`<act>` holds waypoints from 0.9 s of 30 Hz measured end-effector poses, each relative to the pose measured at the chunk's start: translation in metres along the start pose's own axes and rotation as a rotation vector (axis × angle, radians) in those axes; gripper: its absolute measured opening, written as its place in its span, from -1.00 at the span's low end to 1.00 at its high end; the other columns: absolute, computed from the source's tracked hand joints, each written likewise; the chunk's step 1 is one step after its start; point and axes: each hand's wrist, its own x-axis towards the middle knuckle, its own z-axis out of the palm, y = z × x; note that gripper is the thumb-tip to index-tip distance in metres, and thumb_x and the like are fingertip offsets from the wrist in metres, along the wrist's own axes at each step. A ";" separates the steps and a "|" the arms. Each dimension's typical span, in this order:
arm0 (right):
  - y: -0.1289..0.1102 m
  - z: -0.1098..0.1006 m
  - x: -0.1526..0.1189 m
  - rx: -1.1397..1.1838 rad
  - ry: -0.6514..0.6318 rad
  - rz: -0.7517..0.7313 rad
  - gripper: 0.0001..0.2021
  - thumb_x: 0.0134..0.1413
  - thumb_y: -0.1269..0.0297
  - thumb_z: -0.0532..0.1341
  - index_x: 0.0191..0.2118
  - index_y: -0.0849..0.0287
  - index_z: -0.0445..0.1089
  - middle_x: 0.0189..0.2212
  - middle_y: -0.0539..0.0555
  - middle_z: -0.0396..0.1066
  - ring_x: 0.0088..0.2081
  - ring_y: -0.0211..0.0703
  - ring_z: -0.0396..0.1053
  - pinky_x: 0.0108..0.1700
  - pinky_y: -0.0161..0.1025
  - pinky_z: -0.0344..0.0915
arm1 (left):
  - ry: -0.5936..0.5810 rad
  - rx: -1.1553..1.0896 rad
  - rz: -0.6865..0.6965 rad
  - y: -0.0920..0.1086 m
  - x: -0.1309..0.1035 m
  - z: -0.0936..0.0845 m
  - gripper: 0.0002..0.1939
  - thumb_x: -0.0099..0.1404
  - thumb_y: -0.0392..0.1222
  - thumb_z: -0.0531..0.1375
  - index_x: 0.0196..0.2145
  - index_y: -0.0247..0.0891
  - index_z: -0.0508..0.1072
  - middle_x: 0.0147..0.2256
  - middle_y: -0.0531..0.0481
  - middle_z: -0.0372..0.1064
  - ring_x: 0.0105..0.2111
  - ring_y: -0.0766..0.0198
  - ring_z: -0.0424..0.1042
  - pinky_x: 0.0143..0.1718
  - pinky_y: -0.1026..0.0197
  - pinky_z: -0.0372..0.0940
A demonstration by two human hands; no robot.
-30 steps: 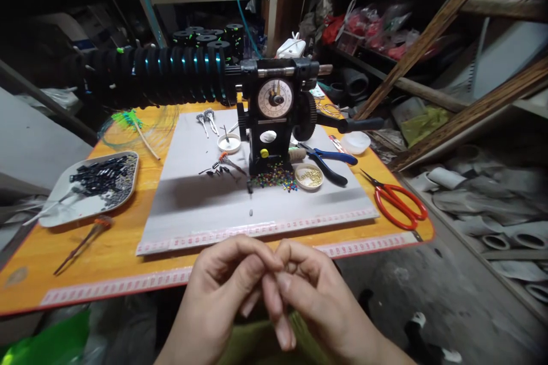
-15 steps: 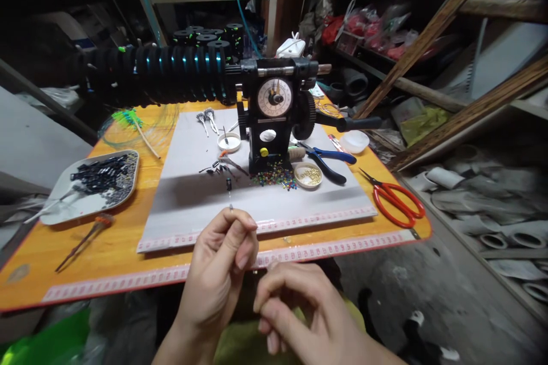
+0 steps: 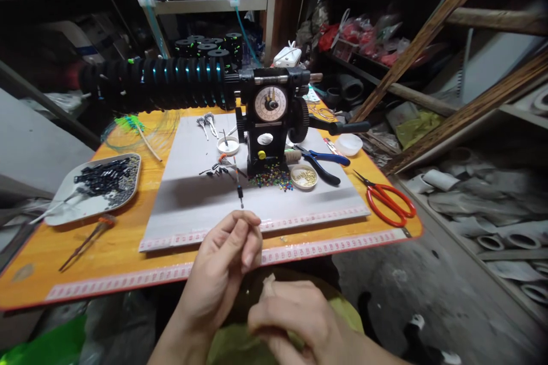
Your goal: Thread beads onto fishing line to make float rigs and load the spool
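Note:
My left hand [image 3: 231, 256] is closed in a pinch above the table's front edge; whatever lies between its fingertips is too fine to make out. Just beyond those fingertips, a small grey bead, a black cylinder [image 3: 240, 191] and a thin orange-and-white stick stand in a row, as if strung on one line. My right hand [image 3: 299, 313] is lower and nearer to me, its fingers curled together and their tips partly hidden. Behind the row stands a black winding machine [image 3: 268, 142] with a round dial, a crank and a long row of spools.
A white tray [image 3: 60, 214] of black and grey small parts lies left. Coloured beads [image 3: 274, 177] and a dish of gold pieces [image 3: 304, 177] sit by the machine. Blue-handled pliers [image 3: 325, 162] and red scissors [image 3: 389, 205] are to the right. Measuring tapes run along the front edges.
My right hand has moved down and turned, its fingers curling further over. The strung pieces now extend farther beyond my left fingertips, with the orange-and-white stick showing. The view has shifted slightly.

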 end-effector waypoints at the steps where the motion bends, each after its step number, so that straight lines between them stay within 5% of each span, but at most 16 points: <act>1: 0.000 -0.001 -0.002 -0.005 0.006 0.014 -0.80 0.08 0.58 0.07 -0.35 0.22 0.40 -0.54 -0.01 0.31 -0.50 -0.30 0.21 -0.43 -0.38 0.20 | -0.038 0.051 -0.037 -0.002 -0.004 -0.004 -0.79 0.37 -0.08 0.19 -0.28 -0.26 0.52 -0.60 0.14 0.12 -0.57 0.44 0.01 -0.52 0.39 0.00; 4: 0.002 -0.005 -0.008 -0.025 0.005 0.076 -0.82 0.11 0.57 0.08 -0.33 0.23 0.40 -0.47 0.05 0.38 -0.42 -0.28 0.31 -0.34 -0.37 0.27 | -0.132 0.162 -0.117 -0.009 -0.017 -0.016 -0.76 0.33 -0.04 0.22 -0.36 -0.27 0.53 -0.56 0.07 0.24 -0.50 0.41 0.18 -0.42 0.36 0.11; 7: 0.004 -0.008 -0.012 -0.021 -0.035 0.072 -0.78 0.13 0.59 0.04 -0.31 0.22 0.39 -0.39 0.12 0.44 -0.34 -0.24 0.37 -0.27 -0.35 0.33 | -0.101 0.154 -0.090 -0.019 -0.025 -0.021 -0.78 0.31 -0.07 0.26 -0.43 -0.23 0.50 -0.55 0.08 0.25 -0.48 0.40 0.23 -0.44 0.37 0.13; 12: 0.004 -0.008 -0.008 -0.085 -0.155 -0.017 -0.69 0.07 0.61 0.00 -0.19 0.23 0.41 -0.29 0.15 0.48 -0.25 -0.19 0.41 -0.17 -0.31 0.38 | 0.085 0.065 -0.076 -0.025 -0.025 -0.006 -0.79 0.24 -0.05 0.32 -0.42 -0.23 0.47 -0.58 0.11 0.26 -0.62 0.51 0.08 -0.64 0.47 -0.08; 15: 0.004 -0.015 -0.009 -0.204 -0.171 0.005 -0.70 0.10 0.59 0.00 -0.18 0.25 0.43 -0.35 0.14 0.46 -0.31 -0.18 0.41 -0.22 -0.32 0.38 | 0.242 0.084 -0.053 -0.022 -0.025 0.003 -0.76 0.16 -0.05 0.38 -0.43 -0.25 0.48 -0.59 0.14 0.27 -0.66 0.56 0.13 -0.66 0.52 -0.03; 19: 0.015 -0.064 -0.025 -0.438 0.028 0.061 -0.74 0.22 0.53 0.03 -0.12 0.18 0.42 -0.34 0.09 0.52 -0.32 -0.20 0.46 -0.25 -0.33 0.40 | 0.288 0.114 -0.046 -0.018 -0.028 0.006 -0.72 0.09 -0.02 0.42 -0.42 -0.29 0.53 -0.52 0.07 0.40 -0.72 0.59 0.18 -0.71 0.52 0.08; 22: 0.036 -0.125 -0.038 -0.982 0.287 0.360 -0.72 0.30 0.27 0.03 -0.02 0.14 0.42 -0.11 0.19 0.52 -0.12 -0.02 0.49 -0.07 -0.12 0.41 | 0.322 0.121 -0.032 -0.017 -0.031 0.008 -0.72 0.11 -0.01 0.40 -0.40 -0.31 0.55 -0.54 0.06 0.41 -0.74 0.59 0.19 -0.72 0.53 0.11; 24: 0.053 -0.158 -0.043 -1.065 0.321 0.445 -0.62 0.24 0.12 0.05 -0.05 0.27 0.44 -0.13 0.35 0.50 -0.09 0.25 0.45 -0.04 0.13 0.35 | 0.328 0.122 -0.026 -0.016 -0.033 0.010 -0.70 0.12 0.00 0.39 -0.37 -0.32 0.56 -0.56 0.07 0.40 -0.75 0.59 0.19 -0.74 0.54 0.09; 27: 0.070 -0.182 -0.047 -1.066 0.291 0.514 -0.62 0.16 0.08 0.07 -0.14 0.24 0.48 -0.21 0.32 0.53 -0.18 0.26 0.49 -0.13 0.12 0.39 | 0.311 0.102 -0.041 -0.014 -0.034 0.012 -0.69 0.13 0.02 0.38 -0.36 -0.32 0.55 -0.58 0.07 0.39 -0.77 0.57 0.19 -0.79 0.55 0.06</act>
